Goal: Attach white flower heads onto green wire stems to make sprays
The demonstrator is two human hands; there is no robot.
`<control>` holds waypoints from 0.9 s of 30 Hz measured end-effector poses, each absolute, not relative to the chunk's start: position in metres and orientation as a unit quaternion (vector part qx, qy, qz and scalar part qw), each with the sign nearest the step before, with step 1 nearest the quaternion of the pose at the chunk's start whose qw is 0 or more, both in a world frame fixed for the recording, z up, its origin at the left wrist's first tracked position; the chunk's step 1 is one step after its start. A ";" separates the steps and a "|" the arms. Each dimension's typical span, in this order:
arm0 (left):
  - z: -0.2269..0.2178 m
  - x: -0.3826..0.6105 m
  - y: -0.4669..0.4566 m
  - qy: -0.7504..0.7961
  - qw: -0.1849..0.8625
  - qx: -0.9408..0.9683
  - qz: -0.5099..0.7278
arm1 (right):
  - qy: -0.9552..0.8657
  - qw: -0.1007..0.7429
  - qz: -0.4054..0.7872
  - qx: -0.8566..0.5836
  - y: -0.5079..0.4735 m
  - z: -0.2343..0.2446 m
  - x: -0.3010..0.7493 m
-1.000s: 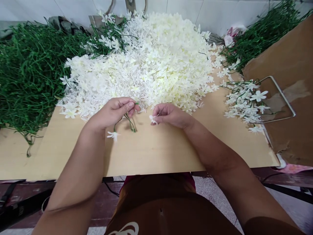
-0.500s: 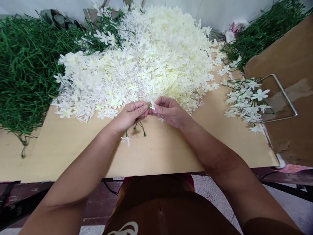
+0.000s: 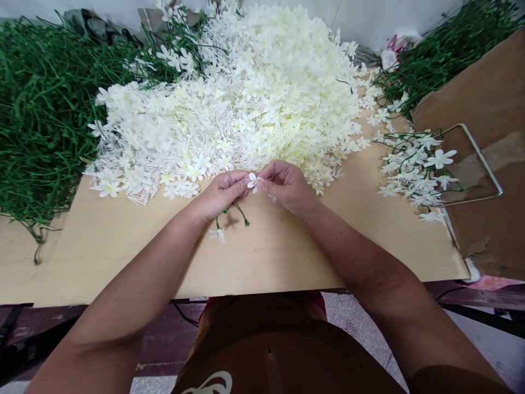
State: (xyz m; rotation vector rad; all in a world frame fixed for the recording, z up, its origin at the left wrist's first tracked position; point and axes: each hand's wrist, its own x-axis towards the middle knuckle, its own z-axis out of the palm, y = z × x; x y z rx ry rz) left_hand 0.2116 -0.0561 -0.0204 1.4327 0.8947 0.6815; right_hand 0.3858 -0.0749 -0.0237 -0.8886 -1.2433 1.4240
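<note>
My left hand [image 3: 227, 192] is closed in a pinch on a green artificial flower stem [image 3: 241, 214], whose branches hang below the fingers. At the end of one branch is a white flower [image 3: 219, 234] pointing down. Another white artificial flower [image 3: 253, 182] sits between the fingertips of both hands, its petals facing me. My right hand [image 3: 284, 185] pinches this flower from the right side. The two hands nearly touch, just in front of a big heap of white flowers [image 3: 283, 109]. Where the stem meets the flower is hidden by my fingers.
Green stems [image 3: 45, 120] lie in a large pile at the left, and more green stems [image 3: 455, 60] at the back right. A bunch of finished-looking white flowers [image 3: 414, 169] lies beside a metal wire frame [image 3: 482, 156] and a cardboard sheet [image 3: 488, 219]. The wooden table's [image 3: 262, 268] front edge is near my body.
The white flower between my fingertips has turned so that its petals now face me. The hanging stem branches have swung slightly to the right. Both hands stay in nearly the same place.
</note>
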 end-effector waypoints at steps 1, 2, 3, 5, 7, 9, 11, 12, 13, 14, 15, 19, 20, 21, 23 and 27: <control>-0.021 0.212 -0.056 0.386 0.613 0.625 0.293 | -0.516 0.501 0.591 -0.366 -0.075 -0.024 0.386; -0.022 0.212 -0.055 0.383 0.613 0.627 0.291 | -0.515 0.499 0.594 -0.364 -0.074 -0.025 0.385; -0.022 0.212 -0.055 0.379 0.614 0.628 0.291 | -0.511 0.499 0.598 -0.363 -0.074 -0.027 0.385; -0.022 0.212 -0.054 0.369 0.620 0.629 0.291 | -0.496 0.498 0.610 -0.365 -0.073 -0.031 0.386; -0.022 0.212 -0.054 0.363 0.623 0.627 0.296 | -0.475 0.496 0.628 -0.366 -0.071 -0.036 0.387; -0.020 0.212 -0.055 0.360 0.625 0.623 0.303 | -0.452 0.488 0.654 -0.360 -0.070 -0.040 0.389; -0.020 0.212 -0.055 0.353 0.626 0.624 0.307 | -0.428 0.484 0.677 -0.353 -0.069 -0.042 0.390; -0.020 0.212 -0.055 0.347 0.626 0.627 0.305 | -0.417 0.483 0.686 -0.350 -0.069 -0.042 0.391; -0.020 0.212 -0.054 0.341 0.627 0.632 0.302 | -0.408 0.483 0.692 -0.349 -0.068 -0.042 0.391; -0.021 0.211 -0.053 0.336 0.627 0.636 0.299 | -0.401 0.483 0.697 -0.348 -0.068 -0.042 0.391; -0.022 0.211 -0.053 0.332 0.626 0.640 0.297 | -0.396 0.482 0.700 -0.348 -0.068 -0.041 0.391; -0.024 0.211 -0.051 0.330 0.623 0.646 0.292 | -0.393 0.486 0.697 -0.352 -0.068 -0.039 0.390; -0.025 0.211 -0.051 0.330 0.623 0.646 0.291 | -0.396 0.488 0.693 -0.353 -0.068 -0.039 0.389; -0.025 0.211 -0.051 0.329 0.625 0.645 0.291 | -0.402 0.488 0.689 -0.354 -0.069 -0.039 0.389; -0.025 0.211 -0.051 0.327 0.628 0.644 0.289 | -0.414 0.486 0.682 -0.357 -0.070 -0.039 0.388; -0.024 0.211 -0.050 0.320 0.624 0.653 0.288 | -0.413 0.482 0.687 -0.354 -0.071 -0.038 0.387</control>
